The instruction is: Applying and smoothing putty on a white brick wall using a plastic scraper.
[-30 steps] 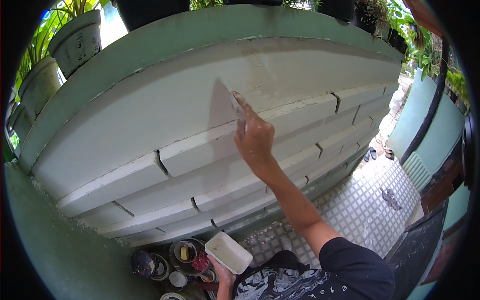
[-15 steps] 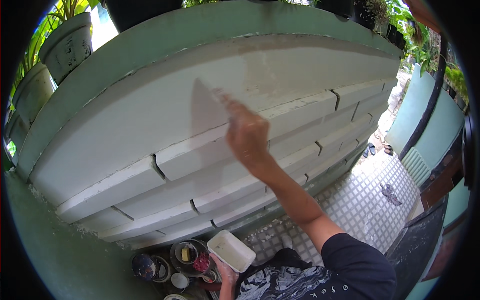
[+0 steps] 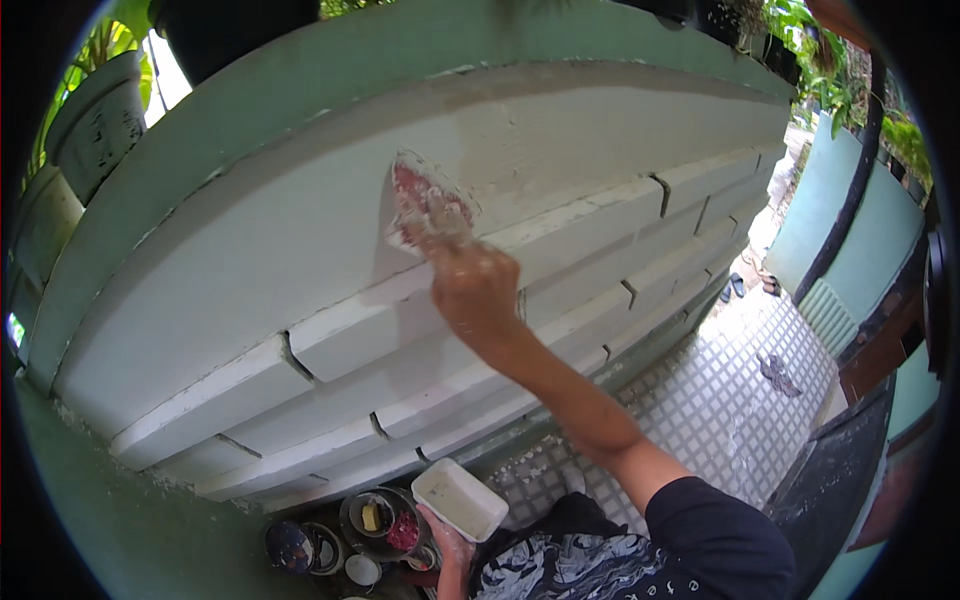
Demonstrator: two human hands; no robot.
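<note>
With my right hand [image 3: 475, 285] I hold a reddish flat piece [image 3: 428, 203] smeared with white against the pale upper wall [image 3: 300, 190]. Its exact kind is hard to make out, and the fingers partly cover it. Down by my body, my left hand [image 3: 452, 545] grips the side of a white rectangular tub [image 3: 460, 500]. A thin whitish residue coats the inside of the tub. To the right of my right hand, a damp-looking beige patch [image 3: 520, 130] spreads over the wall.
Raised white blocks [image 3: 400, 330] with dark gaps run along the lower wall. Below left stand a metal basin [image 3: 350, 520] with a yellow sponge [image 3: 371, 516] and red mesh [image 3: 403, 532], plus several cans. Potted plants [image 3: 95, 125] line the green ledge [image 3: 280, 110]. Tiled floor [image 3: 720, 400] lies right.
My right hand has moved slightly left and down, and the reddish piece now shows its broad face against the wall. The left hand still holds the tub.
</note>
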